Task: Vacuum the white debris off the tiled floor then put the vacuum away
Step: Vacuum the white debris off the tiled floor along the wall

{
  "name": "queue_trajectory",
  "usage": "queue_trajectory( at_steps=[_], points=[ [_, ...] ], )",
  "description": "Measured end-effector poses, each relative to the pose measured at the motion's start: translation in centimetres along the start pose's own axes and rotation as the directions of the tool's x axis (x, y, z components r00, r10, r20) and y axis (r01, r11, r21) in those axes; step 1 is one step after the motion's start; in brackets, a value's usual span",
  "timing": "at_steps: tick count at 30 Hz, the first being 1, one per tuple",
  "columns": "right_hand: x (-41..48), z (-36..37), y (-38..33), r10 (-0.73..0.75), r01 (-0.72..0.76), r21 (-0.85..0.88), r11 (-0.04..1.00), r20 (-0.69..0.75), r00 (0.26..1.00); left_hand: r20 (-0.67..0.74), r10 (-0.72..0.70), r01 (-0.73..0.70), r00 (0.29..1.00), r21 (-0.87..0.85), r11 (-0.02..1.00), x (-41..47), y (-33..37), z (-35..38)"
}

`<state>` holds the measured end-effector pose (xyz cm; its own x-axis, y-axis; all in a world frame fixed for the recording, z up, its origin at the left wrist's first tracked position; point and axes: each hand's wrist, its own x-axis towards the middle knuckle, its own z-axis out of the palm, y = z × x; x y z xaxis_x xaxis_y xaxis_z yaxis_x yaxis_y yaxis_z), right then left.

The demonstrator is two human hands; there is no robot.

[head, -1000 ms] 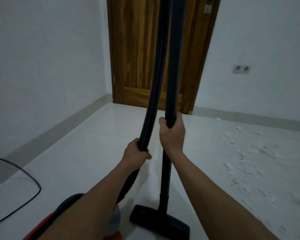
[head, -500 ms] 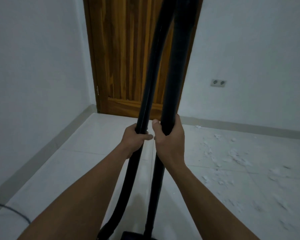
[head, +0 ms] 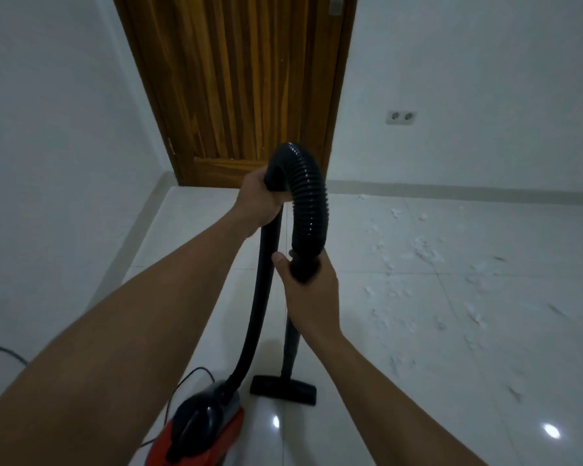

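Before the door point(head: 243, 79), we ready the hose point(head: 312, 203).
Left hand point(head: 258, 200) and right hand point(head: 308, 290) clench it, aiming for debris point(head: 424, 253) right of the door.

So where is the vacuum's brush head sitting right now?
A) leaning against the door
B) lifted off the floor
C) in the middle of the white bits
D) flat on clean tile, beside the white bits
D: the brush head rests flat on bare shiny tile, and the white bits lie scattered off to its right, not under it.
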<state>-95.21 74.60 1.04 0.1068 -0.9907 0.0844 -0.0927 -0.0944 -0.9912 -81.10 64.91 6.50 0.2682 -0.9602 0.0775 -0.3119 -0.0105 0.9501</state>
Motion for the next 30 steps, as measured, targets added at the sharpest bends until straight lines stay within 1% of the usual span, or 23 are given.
queue_trajectory(
  at_steps=[3, 6, 8, 9, 10, 11, 12, 13, 14, 15, 16, 17, 18, 19, 20, 21, 22, 25, 28, 30],
  points=[
    [-0.6, 0.0, -1.8, 0.118, -0.120, -0.077, 0.990, -0.023, 0.993, 0.091, 0.138, -0.151, 0.986, 0.153, 0.977, -0.8, 2.4, -1.7],
    [-1.4, 0.1, -3.2, 0.200, -0.204, -0.201, 0.958, -0.043, 0.979, 0.192, 0.240, -0.287, 0.952, 0.272, 0.919, -1.3, 4.1, -3.8],
    [-2.0, 0.3, -4.0, 0.262, -0.276, -0.310, 0.910, -0.087, 0.961, 0.288, 0.298, -0.384, 0.910, 0.313, 0.869, -1.8, 5.2, -4.9],
    [-2.3, 0.3, -4.4, 0.302, -0.323, -0.376, 0.868, -0.116, 0.946, 0.335, 0.311, -0.419, 0.889, 0.324, 0.848, -2.0, 5.9, -5.2],
    [-2.7, 0.3, -4.9, 0.369, -0.390, -0.423, 0.818, -0.136, 0.920, 0.380, 0.311, -0.443, 0.871, 0.337, 0.831, -2.4, 6.5, -5.5],
    [-3.1, 0.1, -5.7, 0.474, -0.482, -0.405, 0.777, -0.126, 0.871, 0.421, 0.309, -0.465, 0.853, 0.345, 0.815, -2.7, 7.1, -5.7],
    [-3.4, -0.1, -6.6, 0.589, -0.583, -0.312, 0.750, -0.086, 0.804, 0.459, 0.307, -0.489, 0.834, 0.354, 0.797, -2.9, 7.6, -5.8],
    [-3.8, -0.4, -7.5, 0.683, -0.676, -0.166, 0.718, -0.017, 0.730, 0.494, 0.306, -0.513, 0.814, 0.364, 0.778, -3.2, 8.0, -5.8],
    [-4.2, -0.6, -8.4, 0.727, -0.727, -0.011, 0.686, 0.050, 0.685, 0.517, 0.306, -0.533, 0.799, 0.373, 0.760, -3.4, 8.3, -5.9],
    [-4.7, -0.8, -9.1, 0.740, -0.745, 0.135, 0.653, 0.097, 0.666, 0.530, 0.309, -0.546, 0.789, 0.377, 0.748, -3.6, 8.4, -5.9],
    [-5.0, -1.0, -9.3, 0.745, -0.743, 0.303, 0.597, 0.136, 0.654, 0.534, 0.309, -0.548, 0.787, 0.376, 0.747, -3.7, 8.4, -6.0],
    [-5.4, -1.1, -9.6, 0.743, -0.719, 0.475, 0.507, 0.183, 0.644, 0.532, 0.309, -0.546, 0.788, 0.373, 0.750, -3.8, 8.4, -6.1],
    [-5.7, -1.2, -9.7, 0.744, -0.672, 0.632, 0.386, 0.218, 0.632, 0.532, 0.309, -0.545, 0.789, 0.372, 0.751, -3.8, 8.3, -6.3],
    [-6.0, -1.4, -9.8, 0.751, -0.593, 0.768, 0.241, 0.239, 0.615, 0.536, 0.309, -0.549, 0.786, 0.374, 0.748, -3.8, 8.1, -6.5],
    [-6.2, -1.6, -9.9, 0.754, -0.495, 0.861, 0.117, 0.247, 0.608, 0.543, 0.307, -0.554, 0.782, 0.378, 0.742, -3.9, 8.0, -6.6],
    [-6.4, -1.7, -10.5, 0.760, -0.408, 0.913, 0.031, 0.244, 0.603, 0.554, 0.307, -0.565, 0.773, 0.383, 0.731, -4.0, 8.0, -6.7],
    [-6.5, -1.7, -11.2, 0.772, -0.347, 0.938, -0.011, 0.228, 0.594, 0.572, 0.311, -0.584, 0.759, 0.387, 0.714, -4.2, 8.1, -6.8],
    [-6.6, -1.4, -12.7, 0.828, -0.268, 0.963, -0.012, 0.160, 0.538, 0.650, 0.307, -0.653, 0.695, 0.392, 0.648, -5.1, 8.8, -6.7],
    [-7.3, -0.9, -13.3, 0.883, -0.209, 0.978, -0.011, 0.107, 0.457, 0.724, 0.272, -0.680, 0.634, 0.354, 0.642, -6.4, 9.3, -6.8],
    [-8.1, -0.8, -13.4, 0.905, -0.212, 0.977, 0.000, 0.090, 0.417, 0.759, 0.250, -0.694, 0.601, 0.340, 0.635, -7.2, 9.5, -7.1]
  ],
)
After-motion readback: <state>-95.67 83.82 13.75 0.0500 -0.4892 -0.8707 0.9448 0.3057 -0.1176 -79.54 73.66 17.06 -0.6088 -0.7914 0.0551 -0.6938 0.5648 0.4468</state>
